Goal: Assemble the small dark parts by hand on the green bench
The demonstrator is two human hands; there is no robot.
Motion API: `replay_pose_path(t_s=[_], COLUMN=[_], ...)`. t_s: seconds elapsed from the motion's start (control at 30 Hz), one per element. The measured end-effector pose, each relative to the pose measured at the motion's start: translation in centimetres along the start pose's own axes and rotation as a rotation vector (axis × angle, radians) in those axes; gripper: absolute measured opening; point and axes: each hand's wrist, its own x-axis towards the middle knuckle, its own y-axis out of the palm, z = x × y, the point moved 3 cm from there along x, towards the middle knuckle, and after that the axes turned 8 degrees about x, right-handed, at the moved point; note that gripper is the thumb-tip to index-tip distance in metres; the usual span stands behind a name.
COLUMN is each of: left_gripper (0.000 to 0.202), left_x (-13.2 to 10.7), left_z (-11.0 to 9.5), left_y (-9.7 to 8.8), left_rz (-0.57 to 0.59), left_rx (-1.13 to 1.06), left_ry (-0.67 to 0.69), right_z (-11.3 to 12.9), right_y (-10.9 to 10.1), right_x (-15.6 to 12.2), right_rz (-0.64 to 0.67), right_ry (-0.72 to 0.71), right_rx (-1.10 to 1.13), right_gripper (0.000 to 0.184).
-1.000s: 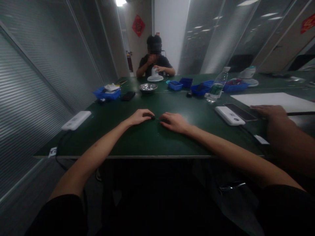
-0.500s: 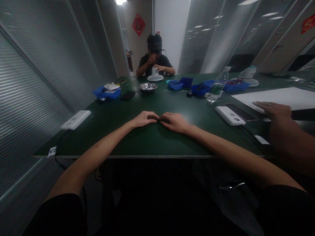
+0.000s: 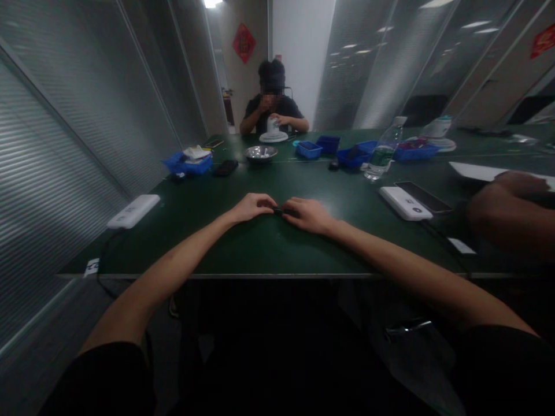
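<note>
Both my hands rest low over the dark green table (image 3: 243, 254), fingertips facing each other. Between them lies a small, thin black thing (image 3: 278, 210), mostly covered by my fingers, so its kind does not show. My left hand (image 3: 252, 207) is curled, its thumb and fingertips pinching the left end. My right hand (image 3: 309, 215) is closed over the right end, knuckles up and fingers bent down around it.
White power banks with cables lie left (image 3: 133, 212) and right (image 3: 406, 203), the right beside a phone (image 3: 422, 197). Farther back are a metal bowl (image 3: 261, 153), blue trays (image 3: 309, 150) and a water bottle (image 3: 384, 150). A co-worker's blurred hand (image 3: 511, 196) is at right; another person sits opposite.
My left hand has shifted slightly left, baring a bit more of the black thing. My right hand stays put. At right, the co-worker's hand has moved rightward, and the white sheet has shifted with it.
</note>
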Motion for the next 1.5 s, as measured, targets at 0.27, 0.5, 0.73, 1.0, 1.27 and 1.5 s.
replay_pose_path(t_s=[0.27,0.5,0.73,1.0,1.27,1.5], left_gripper=[0.029,0.023,0.024,0.027,0.024,0.022], left_x=[-0.6,-4.3,-8.9,-8.4,-8.4,-8.4], left_z=[4.4,10.9,15.4,15.4,14.5,14.6], left_y=[-3.6,-10.2,-14.5,-14.6,-14.4,-14.2], left_rz=[-0.130,-0.428,-0.633,-0.605,-0.643,-0.660], left_rx=[0.119,0.396,0.560,0.602,0.593,0.566], left_ry=[-0.130,-0.492,-0.821,-0.783,-0.738,-0.748], right_z=[0.3,0.4,0.2,0.2,0.2,0.3], right_y=[-0.3,-0.4,-0.3,-0.3,-0.2,-0.3], right_x=[-0.1,-0.1,0.0,0.0,0.0,0.0], right_rz=[0.008,0.022,0.023,0.026,0.023,0.026], right_ry=[-0.002,-0.003,-0.003,-0.003,-0.005,0.005], right_rx=[0.011,0.007,-0.012,0.004,-0.001,0.001], right_gripper=[0.032,0.033,0.031,0.032,0.031,0.031])
